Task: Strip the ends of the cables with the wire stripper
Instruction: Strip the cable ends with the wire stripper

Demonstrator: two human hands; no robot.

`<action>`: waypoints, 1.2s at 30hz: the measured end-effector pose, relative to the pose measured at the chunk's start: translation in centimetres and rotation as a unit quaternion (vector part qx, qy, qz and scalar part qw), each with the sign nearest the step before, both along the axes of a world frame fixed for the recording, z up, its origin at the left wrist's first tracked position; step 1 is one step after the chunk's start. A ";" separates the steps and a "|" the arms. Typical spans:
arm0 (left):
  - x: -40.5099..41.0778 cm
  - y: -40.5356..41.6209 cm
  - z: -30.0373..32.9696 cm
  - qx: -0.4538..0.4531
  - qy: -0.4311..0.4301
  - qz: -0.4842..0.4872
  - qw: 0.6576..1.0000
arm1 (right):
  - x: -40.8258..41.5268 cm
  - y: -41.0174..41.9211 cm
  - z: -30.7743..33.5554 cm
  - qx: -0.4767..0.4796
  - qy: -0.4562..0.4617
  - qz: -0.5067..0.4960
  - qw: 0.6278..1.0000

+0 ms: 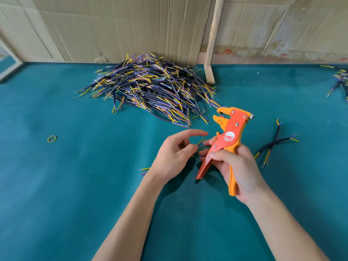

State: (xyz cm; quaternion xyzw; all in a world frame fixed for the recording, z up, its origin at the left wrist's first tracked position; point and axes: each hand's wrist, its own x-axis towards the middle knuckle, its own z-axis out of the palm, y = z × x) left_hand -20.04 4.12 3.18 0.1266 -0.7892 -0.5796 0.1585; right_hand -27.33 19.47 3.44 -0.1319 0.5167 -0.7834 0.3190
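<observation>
Orange wire stripper [228,137] gripped upright in right hand [235,166], left hand [175,153] just beside, apparently pinching a cable [200,141].

Left hand [174,153] fingers loosely curled; right hand [237,166] fingers clenched.

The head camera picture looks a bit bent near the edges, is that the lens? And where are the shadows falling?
Head view: yes, wide-angle distortion; the wooden post and cardboard wall lean and curve toward the edges. Light is soft and even, with faint shadows under the left hand and wire stripper on the teal table. No glare; the cable pile is sharp.
</observation>
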 end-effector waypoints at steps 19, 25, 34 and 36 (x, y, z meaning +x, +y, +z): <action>0.1 0.0 -0.5 -0.049 -0.050 0.052 0.996 | -0.2 0.2 0.2 0.052 0.018 0.003 0.998; 0.2 0.1 -0.5 -0.106 -0.046 0.059 0.992 | -0.2 0.4 0.1 0.055 0.064 0.002 0.996; 0.2 0.1 -0.7 -0.050 -0.007 0.065 0.997 | -0.3 0.3 0.3 -0.003 0.045 0.034 0.998; 0.1 0.1 -0.8 -0.043 -0.007 0.078 0.996 | -0.3 0.2 0.3 -0.006 0.044 0.041 0.998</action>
